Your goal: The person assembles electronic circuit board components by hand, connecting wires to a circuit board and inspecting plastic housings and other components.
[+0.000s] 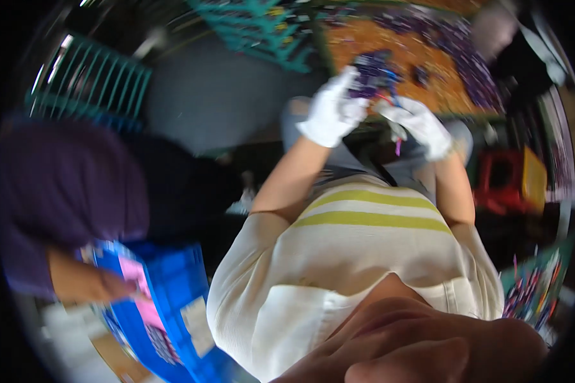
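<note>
We see our own chest in a cream top with yellow-green stripes, our two arms reaching forward and up in the picture. Both hands wear white gloves. Our left hand (331,112) and right hand (420,125) close together around a small bundle of purple pieces (372,73), each gripping one side of it, held above an orange tray (370,38) strewn with many more small purple pieces. Beside that tray sits a teal slatted crate (262,29); its contents are too blurred to tell. At lower left a co-worker in a purple sleeve (57,185) touches a pink card (140,287) inside a blue crate (179,287). At lower right a bin (533,287) holds thin coloured sticks.
</note>
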The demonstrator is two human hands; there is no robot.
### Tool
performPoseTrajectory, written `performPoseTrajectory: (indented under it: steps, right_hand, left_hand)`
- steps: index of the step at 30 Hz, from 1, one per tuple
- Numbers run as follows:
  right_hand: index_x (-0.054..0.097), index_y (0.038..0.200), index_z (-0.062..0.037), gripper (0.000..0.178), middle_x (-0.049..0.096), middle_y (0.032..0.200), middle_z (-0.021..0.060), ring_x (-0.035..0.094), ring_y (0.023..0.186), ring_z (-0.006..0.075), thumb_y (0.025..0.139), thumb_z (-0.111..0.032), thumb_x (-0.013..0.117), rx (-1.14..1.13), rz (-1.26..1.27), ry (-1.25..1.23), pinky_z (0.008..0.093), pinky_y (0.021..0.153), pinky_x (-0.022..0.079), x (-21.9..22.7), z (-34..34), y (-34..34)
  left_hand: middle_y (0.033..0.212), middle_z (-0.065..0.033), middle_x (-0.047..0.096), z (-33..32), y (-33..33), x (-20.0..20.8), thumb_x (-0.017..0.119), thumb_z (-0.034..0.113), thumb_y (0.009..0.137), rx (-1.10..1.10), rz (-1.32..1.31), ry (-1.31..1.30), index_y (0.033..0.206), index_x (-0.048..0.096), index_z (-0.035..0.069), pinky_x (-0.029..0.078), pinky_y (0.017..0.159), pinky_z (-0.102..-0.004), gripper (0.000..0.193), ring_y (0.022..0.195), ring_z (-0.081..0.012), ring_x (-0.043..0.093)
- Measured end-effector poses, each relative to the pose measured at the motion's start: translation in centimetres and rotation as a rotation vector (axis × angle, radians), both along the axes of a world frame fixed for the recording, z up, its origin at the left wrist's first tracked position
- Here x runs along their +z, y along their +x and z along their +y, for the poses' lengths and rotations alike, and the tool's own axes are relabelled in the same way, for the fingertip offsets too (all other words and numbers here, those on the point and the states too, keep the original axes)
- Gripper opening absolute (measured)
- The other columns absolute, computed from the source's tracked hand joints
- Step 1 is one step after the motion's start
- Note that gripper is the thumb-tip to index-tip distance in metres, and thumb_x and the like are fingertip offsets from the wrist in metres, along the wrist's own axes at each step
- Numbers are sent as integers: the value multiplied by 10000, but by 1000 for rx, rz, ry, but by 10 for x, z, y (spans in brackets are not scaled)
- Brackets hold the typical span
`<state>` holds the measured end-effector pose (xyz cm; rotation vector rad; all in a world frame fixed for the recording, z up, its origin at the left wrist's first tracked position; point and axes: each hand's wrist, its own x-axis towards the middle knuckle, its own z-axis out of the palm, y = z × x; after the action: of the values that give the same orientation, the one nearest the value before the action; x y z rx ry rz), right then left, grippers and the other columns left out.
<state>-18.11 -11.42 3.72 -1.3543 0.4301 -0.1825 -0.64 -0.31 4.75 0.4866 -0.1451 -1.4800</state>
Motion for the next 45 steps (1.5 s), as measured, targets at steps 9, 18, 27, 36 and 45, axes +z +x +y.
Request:
performPoseTrajectory:
  steps: [9,18,27,36,45]
  right_hand:
    - [570,868,-41,265,461,587,-25,424,490,58,914,-292,500,-348,-151,-23,218,468,370,16,-14,-58]
    - [628,910,-27,290,636,838,81,599,763,133,880,-307,556,-735,123,-854,272,684,487,71,-20,-199]
    - [654,717,-22,347,595,585,30,485,553,81,825,-350,622,-1582,1075,-881,284,536,419,170,118,-329]
    - [652,717,-45,293,560,566,12,501,536,85,768,-333,669,-1813,1373,-297,277,497,418,115,302,-406]
    - [628,747,-16,293,575,610,68,551,566,141,736,-308,648,-1549,1568,53,303,491,432,54,338,-415]
  left_hand:
    - [595,-11,476,-45,-29,-30,414,335,937,-310,103,-169,1013,550,111,340,401,-248,273,413,-103,383]
    - [1203,-151,516,-89,-16,-109,378,314,942,-607,-220,122,1262,413,11,367,970,-433,442,1084,-280,504]
    - [1337,-158,378,-142,5,-213,261,314,948,-866,-676,376,1256,381,34,260,1043,-469,434,1233,-309,357]
    - [1320,-123,410,-159,-30,-247,284,295,930,-1232,-1361,-309,1220,435,69,244,1054,-438,398,1234,-278,363]
    - [1302,-88,442,-163,-26,-265,306,277,913,-1181,-1965,-1087,1184,489,104,229,1066,-407,370,1234,-246,370]
